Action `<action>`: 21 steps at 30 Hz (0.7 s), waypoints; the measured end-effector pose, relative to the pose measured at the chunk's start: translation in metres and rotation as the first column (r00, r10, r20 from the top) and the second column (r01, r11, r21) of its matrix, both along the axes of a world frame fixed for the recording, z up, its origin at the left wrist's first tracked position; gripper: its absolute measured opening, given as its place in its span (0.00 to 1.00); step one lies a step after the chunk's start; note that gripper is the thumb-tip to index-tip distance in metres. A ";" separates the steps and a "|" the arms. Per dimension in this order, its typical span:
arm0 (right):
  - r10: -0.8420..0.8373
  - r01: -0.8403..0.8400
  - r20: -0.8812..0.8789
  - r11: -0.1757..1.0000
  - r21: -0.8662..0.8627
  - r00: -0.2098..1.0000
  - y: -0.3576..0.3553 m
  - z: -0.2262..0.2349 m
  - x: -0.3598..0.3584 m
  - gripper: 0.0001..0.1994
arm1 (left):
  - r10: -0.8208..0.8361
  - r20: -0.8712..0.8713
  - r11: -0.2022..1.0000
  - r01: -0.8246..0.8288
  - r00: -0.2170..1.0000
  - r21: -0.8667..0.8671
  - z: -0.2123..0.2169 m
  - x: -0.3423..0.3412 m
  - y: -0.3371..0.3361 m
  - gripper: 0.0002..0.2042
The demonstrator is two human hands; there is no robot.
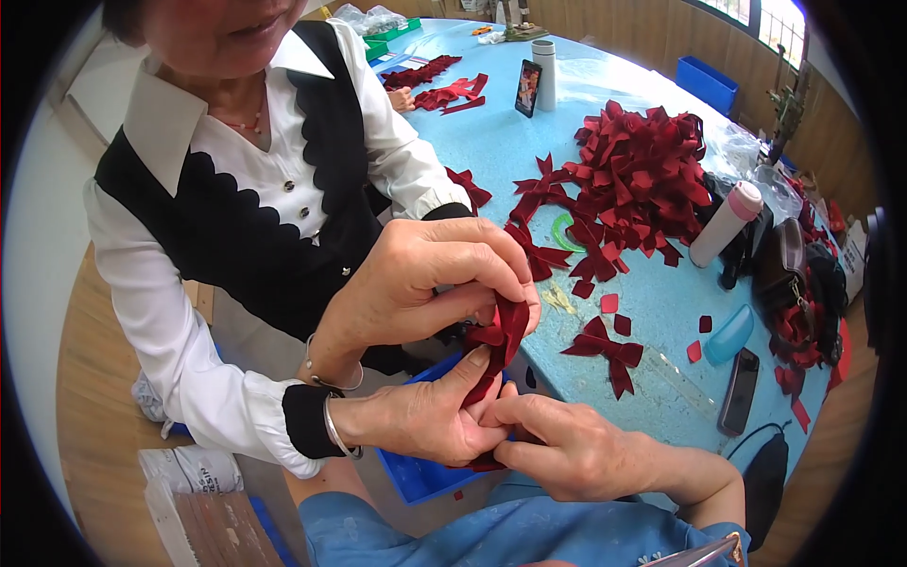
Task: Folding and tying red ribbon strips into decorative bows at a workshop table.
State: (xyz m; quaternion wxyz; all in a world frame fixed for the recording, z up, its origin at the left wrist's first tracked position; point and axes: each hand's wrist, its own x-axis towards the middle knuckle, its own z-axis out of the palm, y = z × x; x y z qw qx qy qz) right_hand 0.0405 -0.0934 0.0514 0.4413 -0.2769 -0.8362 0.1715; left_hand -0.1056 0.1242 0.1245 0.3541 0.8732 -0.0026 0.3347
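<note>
Right hand (576,454), near centre, fingers curled shut against co-worker's lower hand (416,416); grip on anything hidden. Left hand out of view. Dark red ribbon bow (501,335) just above, pinched in co-worker's upper hand (425,274). Blue tray (416,472) beneath hands, contents mostly hidden. On table (501,142): one bow heap (642,170) far right, two phones (740,389) (527,87), one bottle (726,224).

The person's right hand (567,454) shows only its back; its fingertips are tucked under a co-worker's hand (416,416), so its grip cannot be made out. The left hand is not visible at all. The red ribbon piece (501,340) is mostly covered by the co-worker's fingers. The blue bin (416,477) near the table edge is largely hidden behind hands. The far clutter at the table's far end (378,19) is too small to identify.
</note>
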 end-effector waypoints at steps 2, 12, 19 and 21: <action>-0.002 0.002 0.003 1.000 0.006 1.000 -0.001 -0.001 0.000 0.09 | 0.002 0.001 1.000 -0.002 1.000 0.004 -0.001 0.003 -0.001 0.10; 0.043 -0.040 0.042 0.997 -0.071 0.998 -0.006 0.001 0.004 0.11 | 0.000 -0.032 1.000 0.001 0.999 0.020 -0.002 -0.010 -0.009 0.12; 0.067 -0.061 0.057 0.992 -0.111 0.996 -0.009 -0.001 0.005 0.11 | -0.009 -0.060 1.000 0.011 0.998 0.027 -0.015 -0.013 -0.035 0.13; 0.068 -0.063 0.051 0.993 -0.103 0.996 -0.008 -0.003 0.005 0.11 | -0.009 -0.067 1.000 0.011 0.998 0.028 -0.011 -0.017 -0.029 0.13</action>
